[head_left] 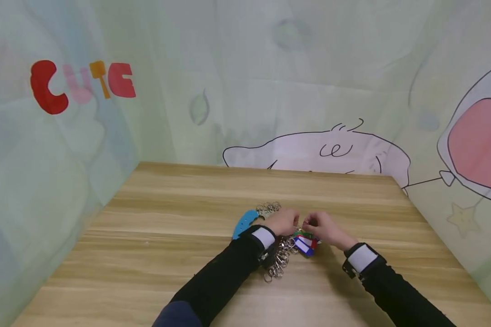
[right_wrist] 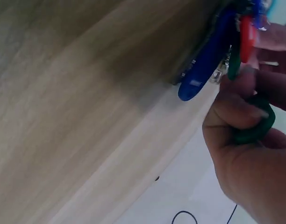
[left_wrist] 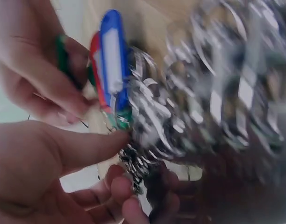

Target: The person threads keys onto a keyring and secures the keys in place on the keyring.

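My left hand [head_left: 281,221] grips a bunch of metal rings [head_left: 281,256], its thumb lying against them in the left wrist view. Blue [left_wrist: 112,60] and red [left_wrist: 97,70] key tags hang together beside the thumb, the blue one with a white label. Thumb and fingers of my right hand [head_left: 328,230] pinch a green key tag [right_wrist: 255,123], seen in the right wrist view. The two hands are close together, with the tags between and below them. My fingers cover part of the green tag.
A blue curved plastic piece [head_left: 244,222] with small holes lies left of my left hand. More metal rings [head_left: 268,207] show behind that hand. The wooden table [head_left: 167,204] meets printed cloth walls [head_left: 167,91] at its back and sides.
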Demonstrator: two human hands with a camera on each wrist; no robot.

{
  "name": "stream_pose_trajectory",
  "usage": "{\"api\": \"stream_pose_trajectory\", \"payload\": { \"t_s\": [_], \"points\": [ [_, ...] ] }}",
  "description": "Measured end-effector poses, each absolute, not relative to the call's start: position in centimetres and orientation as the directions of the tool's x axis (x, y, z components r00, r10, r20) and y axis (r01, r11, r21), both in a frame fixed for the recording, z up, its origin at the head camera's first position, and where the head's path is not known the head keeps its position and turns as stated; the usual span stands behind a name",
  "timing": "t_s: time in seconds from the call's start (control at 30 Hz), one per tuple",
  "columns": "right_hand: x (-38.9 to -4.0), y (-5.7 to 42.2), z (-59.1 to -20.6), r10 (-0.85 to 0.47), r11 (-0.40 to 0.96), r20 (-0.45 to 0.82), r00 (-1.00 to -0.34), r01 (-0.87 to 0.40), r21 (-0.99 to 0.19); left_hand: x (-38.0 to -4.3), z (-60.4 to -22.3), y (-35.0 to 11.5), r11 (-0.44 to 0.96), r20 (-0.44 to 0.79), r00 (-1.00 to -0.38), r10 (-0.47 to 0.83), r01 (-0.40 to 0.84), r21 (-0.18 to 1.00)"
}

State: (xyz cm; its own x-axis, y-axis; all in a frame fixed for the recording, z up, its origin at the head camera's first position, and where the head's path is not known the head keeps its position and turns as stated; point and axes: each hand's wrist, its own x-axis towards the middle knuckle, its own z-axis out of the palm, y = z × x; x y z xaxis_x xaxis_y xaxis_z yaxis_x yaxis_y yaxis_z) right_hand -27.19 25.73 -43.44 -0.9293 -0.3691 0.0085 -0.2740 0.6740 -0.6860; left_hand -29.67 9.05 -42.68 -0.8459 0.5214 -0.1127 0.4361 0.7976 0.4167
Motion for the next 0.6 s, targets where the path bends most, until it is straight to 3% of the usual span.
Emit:
{"api": "stream_pose_trajectory", "payload": {
  "t_s": [0.1, 0.23, 0.6],
  "points": [
    [-27.27, 25.36, -43.70, -0.441, 0.680, 0.074, -0.894, -0.387, -0.623, -29.81, -42.48, 8.87, 0.777, -0.090, -0.841, 0.534, 0.446, 0.445],
    [-26.88, 25.72, -43.52, -0.505, 0.639, 0.089, -0.859, -0.441, -0.630, -30.16, -42.05, 8.40, 0.740, -0.080, -0.830, 0.552, 0.443, 0.507],
    [-26.31, 26.11, -43.30, -0.480, 0.655, 0.020, -0.877, -0.373, -0.657, -29.79, -42.43, 8.74, 0.806, -0.122, -0.862, 0.492, 0.398, 0.437]
  ]
}}
